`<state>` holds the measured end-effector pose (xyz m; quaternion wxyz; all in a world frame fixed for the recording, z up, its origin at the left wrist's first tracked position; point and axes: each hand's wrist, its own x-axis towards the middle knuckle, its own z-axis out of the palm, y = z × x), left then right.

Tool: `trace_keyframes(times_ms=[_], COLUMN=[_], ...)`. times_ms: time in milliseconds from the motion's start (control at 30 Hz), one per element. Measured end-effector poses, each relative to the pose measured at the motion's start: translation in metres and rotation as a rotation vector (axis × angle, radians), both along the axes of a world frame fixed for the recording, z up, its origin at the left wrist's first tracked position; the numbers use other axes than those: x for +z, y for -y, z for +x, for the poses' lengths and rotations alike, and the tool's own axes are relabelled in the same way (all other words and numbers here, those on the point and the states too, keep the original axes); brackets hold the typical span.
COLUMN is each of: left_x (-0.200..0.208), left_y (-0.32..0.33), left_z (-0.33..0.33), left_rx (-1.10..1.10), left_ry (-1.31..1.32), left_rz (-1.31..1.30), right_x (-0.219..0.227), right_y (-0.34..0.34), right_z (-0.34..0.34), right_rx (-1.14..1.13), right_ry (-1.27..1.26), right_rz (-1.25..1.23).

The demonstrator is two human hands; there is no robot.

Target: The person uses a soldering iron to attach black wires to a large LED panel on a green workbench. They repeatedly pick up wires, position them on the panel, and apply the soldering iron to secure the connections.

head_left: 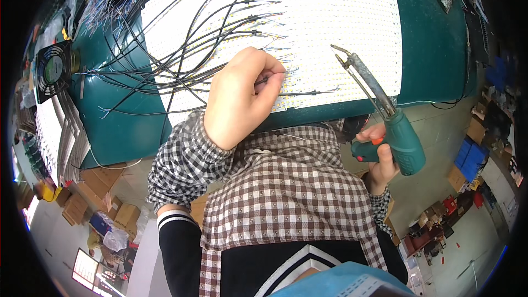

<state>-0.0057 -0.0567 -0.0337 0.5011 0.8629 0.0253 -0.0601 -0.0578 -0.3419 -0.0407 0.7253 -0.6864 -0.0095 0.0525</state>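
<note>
The black cables lie across the white LED sheet on the green table, and look light and bendy with fragile wire ends, best gripped by the sheath. The left hand pinches thumb against finger, seemingly on one cable's wire ends, while the right hand grasps the soldering gun, likely stiff and heavier, by its handle, clear of the probably hot barrel. The left fingers hide their exact hold, the gun covers part of the right hand, and crossing cables are hard to trace.
</note>
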Motion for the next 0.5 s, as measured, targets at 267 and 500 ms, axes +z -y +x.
trace_keyframes(times_ms=[267,500], left_x=[-0.0053,-0.0039], left_y=[-0.0004,0.0009], left_z=[0.0015,0.0031], left_rx=[0.023,0.047], left_ry=[0.012,-0.020], left_rz=[0.075,0.059], right_x=[-0.0005,0.0050], right_y=[-0.0022,-0.0046], right_z=[-0.0017,-0.0001], right_rx=[-0.015,-0.006], right_ry=[-0.012,-0.044], right_rz=[-0.002,-0.076])
